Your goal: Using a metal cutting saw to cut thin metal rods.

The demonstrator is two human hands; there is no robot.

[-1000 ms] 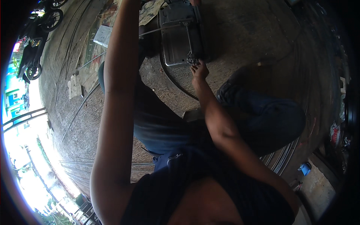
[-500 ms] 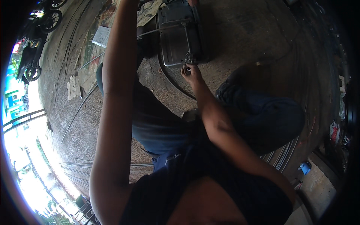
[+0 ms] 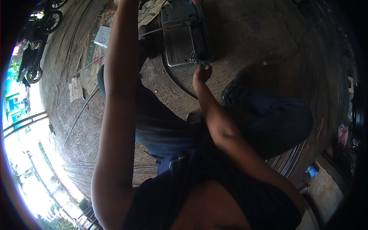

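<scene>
A grey metal machine base (image 3: 178, 48), with the look of a cut-off saw's bed, lies on the floor at the top middle. Along its right side runs a screw rod (image 3: 193, 40), which ends in a small metal bracket (image 3: 194, 58) at the near edge. Right beside that bracket is my right hand (image 3: 203, 72), its fingers curled closed; what they hold is too dark to make out. A thin metal bar (image 3: 165, 29) crosses the bed from the left. My left arm (image 3: 120, 73) reaches straight up past the top edge, so its hand is out of view.
My bent legs (image 3: 161, 126) frame the work. Long thin rods (image 3: 289, 159) lie on the concrete floor at both sides. A pale flat box (image 3: 102, 36) and a cardboard piece (image 3: 76, 89) lie left, a blue object (image 3: 312, 171) lower right. Motorcycles (image 3: 34, 57) stand far left.
My right hand has shifted slightly to the right at the machine's near edge, and its wrist has turned. The left arm is nearly unmoved.
</scene>
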